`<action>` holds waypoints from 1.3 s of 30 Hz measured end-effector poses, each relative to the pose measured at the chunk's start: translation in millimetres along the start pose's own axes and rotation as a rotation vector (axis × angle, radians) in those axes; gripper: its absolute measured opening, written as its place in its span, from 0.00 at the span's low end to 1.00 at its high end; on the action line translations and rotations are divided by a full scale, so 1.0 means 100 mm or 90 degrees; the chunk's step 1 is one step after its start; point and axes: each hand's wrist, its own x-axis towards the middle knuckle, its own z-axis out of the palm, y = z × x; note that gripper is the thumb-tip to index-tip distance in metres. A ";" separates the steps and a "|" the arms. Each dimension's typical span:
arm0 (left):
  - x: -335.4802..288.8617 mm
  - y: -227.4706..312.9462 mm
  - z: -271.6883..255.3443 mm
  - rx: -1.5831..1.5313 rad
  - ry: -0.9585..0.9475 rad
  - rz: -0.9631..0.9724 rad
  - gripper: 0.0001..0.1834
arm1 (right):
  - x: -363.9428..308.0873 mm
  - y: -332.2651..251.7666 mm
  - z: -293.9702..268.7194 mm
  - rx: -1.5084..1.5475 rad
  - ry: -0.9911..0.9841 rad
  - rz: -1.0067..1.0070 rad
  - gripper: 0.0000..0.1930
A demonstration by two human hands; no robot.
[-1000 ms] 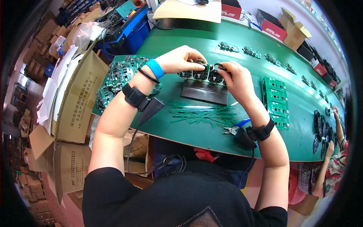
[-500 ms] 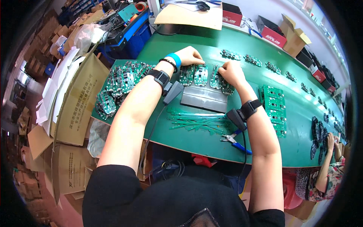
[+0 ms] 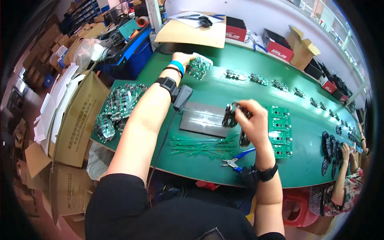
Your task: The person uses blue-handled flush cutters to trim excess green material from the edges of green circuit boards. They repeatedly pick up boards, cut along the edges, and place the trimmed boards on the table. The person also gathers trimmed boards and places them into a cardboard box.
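Note:
My left hand [image 3: 185,58] is closed on green circuit boards [image 3: 201,67], held out beyond the grey block. The board faces are turned toward me, and I cannot tell how many are in that grip. My right hand [image 3: 256,118] pinches more circuit boards [image 3: 229,116], tilted edge-on, at the right end of the flat grey block [image 3: 203,121]. Part of that bunch hangs below my fingers. Below the block lie thin green board strips [image 3: 202,147], with blue-handled cutters [image 3: 236,161] to their right.
A heap of circuit boards [image 3: 120,106] covers the table's left end. Uncut green board panels [image 3: 281,134] lie right of my right hand. Small board stacks [image 3: 258,79] run along the far side. At far right, a co-worker's hands [image 3: 347,152] are by black parts [image 3: 329,150].
My hands have parted from the row of boards above the grey block. The left went up and leftward with boards; the right came nearer, its boards now tilted edge-on.

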 end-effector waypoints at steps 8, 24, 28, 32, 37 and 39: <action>-0.05 -0.13 0.55 0.063 0.150 -0.074 0.19 | -0.20 0.12 -0.14 0.100 -0.030 0.120 0.08; 0.61 -0.41 -0.50 0.260 0.363 0.063 0.25 | -0.24 0.12 -0.20 0.095 -0.063 0.141 0.08; 0.35 -0.10 -0.38 0.589 0.331 0.160 0.23 | -0.25 0.18 -0.19 0.088 -0.046 0.144 0.08; -0.14 0.30 -0.21 0.442 0.049 0.260 0.17 | -0.25 0.18 -0.12 0.108 -0.046 0.150 0.07; -1.95 0.48 0.49 0.023 -0.669 0.044 0.29 | -0.33 0.27 -0.11 0.197 0.039 0.215 0.06; -2.57 0.40 0.55 -0.116 -0.705 -0.103 0.41 | -0.32 0.26 -0.08 0.255 0.063 0.223 0.06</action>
